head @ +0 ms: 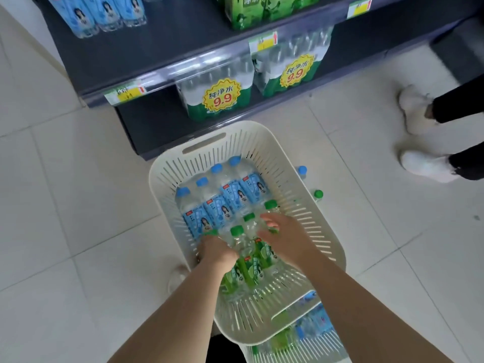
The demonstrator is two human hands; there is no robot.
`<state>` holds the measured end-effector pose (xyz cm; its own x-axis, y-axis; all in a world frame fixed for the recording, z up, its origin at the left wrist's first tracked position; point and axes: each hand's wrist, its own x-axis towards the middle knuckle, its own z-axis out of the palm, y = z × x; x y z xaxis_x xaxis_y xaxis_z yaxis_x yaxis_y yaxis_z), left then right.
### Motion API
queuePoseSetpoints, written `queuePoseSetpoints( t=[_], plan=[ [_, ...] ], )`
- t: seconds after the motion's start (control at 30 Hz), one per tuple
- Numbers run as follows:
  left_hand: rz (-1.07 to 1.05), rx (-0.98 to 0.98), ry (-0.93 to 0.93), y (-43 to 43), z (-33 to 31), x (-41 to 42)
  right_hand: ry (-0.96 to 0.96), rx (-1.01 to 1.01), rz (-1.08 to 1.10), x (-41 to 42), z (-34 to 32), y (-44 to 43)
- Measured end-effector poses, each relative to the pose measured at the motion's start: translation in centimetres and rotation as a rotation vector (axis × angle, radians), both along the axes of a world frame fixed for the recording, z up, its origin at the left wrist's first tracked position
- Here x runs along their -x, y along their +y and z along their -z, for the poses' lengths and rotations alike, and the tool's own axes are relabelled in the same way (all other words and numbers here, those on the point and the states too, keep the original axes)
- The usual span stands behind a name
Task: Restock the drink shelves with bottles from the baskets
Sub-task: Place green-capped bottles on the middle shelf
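Note:
A cream slotted basket (264, 142) sits on the floor in front of the dark drink shelves (146, 61). Inside lie several blue-capped water bottles (230, 197) at the far side and several green-capped bottles (246, 258) at the near side. Both my hands are down in the basket among the green bottles. My left hand (216, 251) is closed around the neck of one green-capped bottle. My right hand (281, 237) rests over another green bottle with its fingers curled on it. A second basket (309, 344) with more bottles lies partly under the first.
Shrink-wrapped water packs (217, 93) with 9.9 price stickers fill the lowest shelf. Blue-labelled bottles (102, 14) and green packs (262, 9) stand higher up. Two loose bottles (318, 194) lie on the tiles right of the basket. Another person's white shoes (424, 163) stand at right.

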<state>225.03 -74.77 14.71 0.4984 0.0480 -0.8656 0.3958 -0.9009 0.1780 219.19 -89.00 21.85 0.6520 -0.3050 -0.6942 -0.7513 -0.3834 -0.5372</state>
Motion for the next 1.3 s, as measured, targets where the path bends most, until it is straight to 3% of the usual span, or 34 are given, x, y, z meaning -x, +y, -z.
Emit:
queuePoseSetpoints(
  t=[0.17, 0.37, 0.77, 0.97, 1.03, 1.3],
  plan=[
    [0.055, -0.064, 0.005, -0.1, 2.2, 1.1, 0.007, -0.008, 0.012, 0.8, 1.8, 0.3],
    [0.004, 0.110, 0.036, -0.3, -0.6, 0.9, -0.004, 0.008, 0.016, 0.9, 3.1, 0.3],
    [0.196, 0.395, -0.416, 0.3, -7.9, -6.9, 0.061, -0.015, -0.048, 0.1, 5.0, 3.1],
    [0.194, 0.448, -0.418, 1.3, -7.4, -7.4, 0.202, 0.259, -0.299, -0.3, 8.2, 5.9],
    [0.188, 0.449, -0.409, 1.5, -7.1, -7.3, 0.180, 0.295, -0.288, -0.5, 8.9, 6.8],
    [0.167, 0.456, -0.423, 2.2, -8.3, -7.8, 0.100, 0.079, -0.054, 0.3, 7.7, 7.2]
  ],
)
